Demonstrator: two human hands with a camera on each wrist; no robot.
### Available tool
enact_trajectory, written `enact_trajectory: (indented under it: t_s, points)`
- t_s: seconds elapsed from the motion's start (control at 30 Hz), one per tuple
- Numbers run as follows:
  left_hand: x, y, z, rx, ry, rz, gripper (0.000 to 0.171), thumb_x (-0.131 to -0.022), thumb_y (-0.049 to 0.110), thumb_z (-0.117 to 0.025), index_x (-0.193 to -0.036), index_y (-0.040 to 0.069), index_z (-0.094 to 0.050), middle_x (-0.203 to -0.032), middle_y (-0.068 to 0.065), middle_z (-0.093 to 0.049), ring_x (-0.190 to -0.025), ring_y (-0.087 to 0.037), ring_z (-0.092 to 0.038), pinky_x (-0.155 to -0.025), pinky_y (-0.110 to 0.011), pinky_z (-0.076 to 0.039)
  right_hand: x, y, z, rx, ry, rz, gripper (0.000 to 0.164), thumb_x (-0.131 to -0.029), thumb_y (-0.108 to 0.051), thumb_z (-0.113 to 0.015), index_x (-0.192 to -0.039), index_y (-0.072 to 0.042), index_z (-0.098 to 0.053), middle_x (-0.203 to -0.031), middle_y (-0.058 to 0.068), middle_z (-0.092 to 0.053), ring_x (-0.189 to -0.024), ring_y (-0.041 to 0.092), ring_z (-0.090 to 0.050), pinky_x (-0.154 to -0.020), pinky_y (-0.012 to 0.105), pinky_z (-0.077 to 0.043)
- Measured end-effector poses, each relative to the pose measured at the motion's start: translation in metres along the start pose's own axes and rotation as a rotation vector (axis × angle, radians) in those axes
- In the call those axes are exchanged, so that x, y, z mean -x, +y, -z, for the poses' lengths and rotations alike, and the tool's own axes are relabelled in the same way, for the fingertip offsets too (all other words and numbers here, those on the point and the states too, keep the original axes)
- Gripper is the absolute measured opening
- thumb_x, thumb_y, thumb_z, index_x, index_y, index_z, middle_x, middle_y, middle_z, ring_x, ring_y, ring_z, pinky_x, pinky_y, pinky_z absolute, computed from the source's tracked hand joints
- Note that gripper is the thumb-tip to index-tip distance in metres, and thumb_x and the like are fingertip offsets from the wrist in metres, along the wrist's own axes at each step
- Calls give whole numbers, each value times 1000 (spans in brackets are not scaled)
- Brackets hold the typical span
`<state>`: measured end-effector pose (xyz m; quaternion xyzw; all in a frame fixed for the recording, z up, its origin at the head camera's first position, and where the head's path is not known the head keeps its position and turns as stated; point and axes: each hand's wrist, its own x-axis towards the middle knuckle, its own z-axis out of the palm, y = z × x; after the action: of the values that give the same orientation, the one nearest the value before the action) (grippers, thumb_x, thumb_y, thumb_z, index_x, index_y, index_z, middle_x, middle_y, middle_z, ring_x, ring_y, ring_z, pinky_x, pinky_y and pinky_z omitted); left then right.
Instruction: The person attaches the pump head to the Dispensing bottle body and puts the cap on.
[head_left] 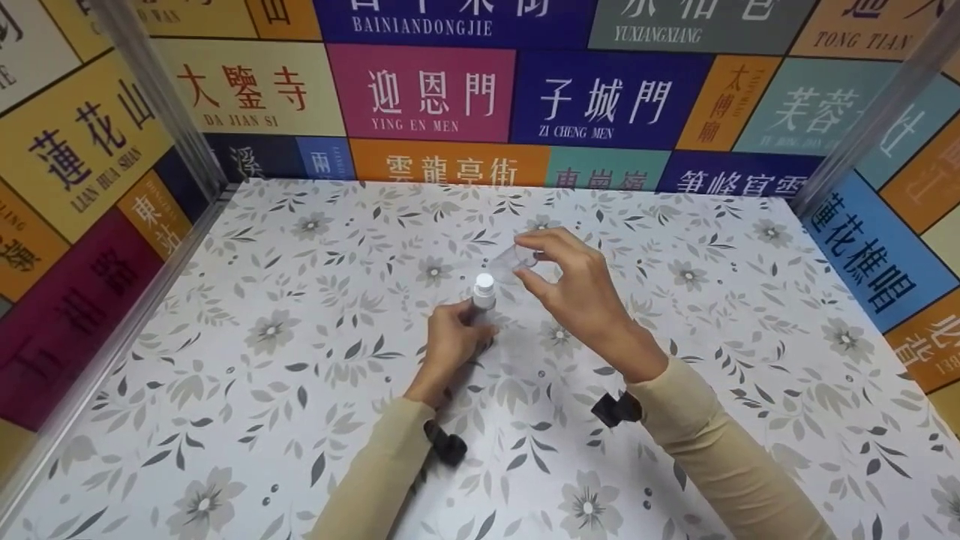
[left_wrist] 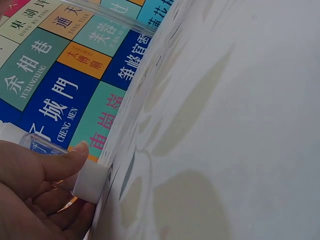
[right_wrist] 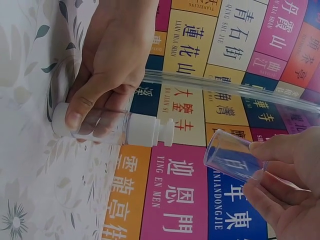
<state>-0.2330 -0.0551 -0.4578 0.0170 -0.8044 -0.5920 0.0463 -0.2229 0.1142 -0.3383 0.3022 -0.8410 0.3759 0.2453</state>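
Note:
A small pump bottle [right_wrist: 107, 125] with a clear body, white base and white pump top [head_left: 484, 285] stands upright on the table. My left hand [head_left: 451, 341] grips it round the body, thumb along one side. To the right and slightly above, my right hand [head_left: 577, 289] pinches a clear plastic cap [right_wrist: 232, 155] between thumb and fingers. In the right wrist view the cap's open end faces the pump nozzle [right_wrist: 167, 132], with a gap between them. The left wrist view shows the white base [left_wrist: 91, 181] at the table surface below my left fingers.
The table [head_left: 225, 375] is covered with a white cloth of grey flowers and leaves. Panels with coloured name signs [head_left: 424, 94] rise behind it and at both sides, with clear corner posts [head_left: 161, 97]. A black strap piece [head_left: 616, 409] sits at each wrist.

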Motion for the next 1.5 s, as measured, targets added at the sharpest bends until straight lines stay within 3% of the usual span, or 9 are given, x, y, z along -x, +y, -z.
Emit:
enact_trajectory:
  t_s: [0.2,0.3,0.53,0.7,1.07,1.3,1.5]
  points:
    - [0,0,0,-11,10,-34,40,-75,-4,-78,-114,-1,-73,-114,-20,-73,-112,-30,-69,-97,-42,-55,-4,-2,-6,12,-5,26,30,-86,-5,-76,-115,1,-72,-116,15,-72,-97,27,-70,-86,36,-57]
    - [0,1,0,-6,10,-47,36,-74,-5,-78,-110,-2,-75,-112,-19,-74,-107,-28,-70,-92,-41,-56,-5,-1,-10,5,-10,47,30,-87,-6,-75,-115,3,-72,-116,16,-72,-103,29,-69,-90,38,-57]
    - [0,1,-1,-12,9,6,39,-76,-2,-78,-114,3,-74,-114,-15,-74,-95,-18,-67,-84,-33,-57,-5,1,-20,11,-21,94,28,-89,-6,-73,-115,4,-71,-116,17,-72,-113,31,-67,-96,39,-54]
    - [0,-1,0,-14,15,5,38,-75,-2,-79,-113,3,-75,-110,-16,-75,-83,-16,-65,-71,-25,-55,-4,3,-26,7,-36,118,28,-90,-4,-71,-116,5,-71,-118,19,-70,-114,31,-66,-95,39,-55]
    - [1,0,1,-48,20,-58,24,-74,-3,-79,-98,-2,-77,-90,-16,-75,-69,-14,-52,-61,-22,-43,-1,8,-38,-2,-62,125,26,-91,-4,-69,-116,5,-71,-119,20,-69,-112,31,-67,-91,39,-57]
    - [0,-1,1,-75,40,-145,18,-69,-5,-79,-87,-6,-75,-72,-15,-69,-59,-12,-44,-55,-22,-36,1,12,-45,10,-93,106,26,-92,-3,-67,-117,4,-70,-120,19,-68,-113,31,-66,-92,39,-56]
    - [-1,-3,0,-85,44,-148,15,-69,-5,-78,-82,-7,-73,-66,-10,-64,-57,-11,-44,-53,-20,-34,4,15,-50,7,-105,94,26,-92,-3,-68,-117,4,-70,-120,19,-68,-114,31,-65,-94,39,-55]
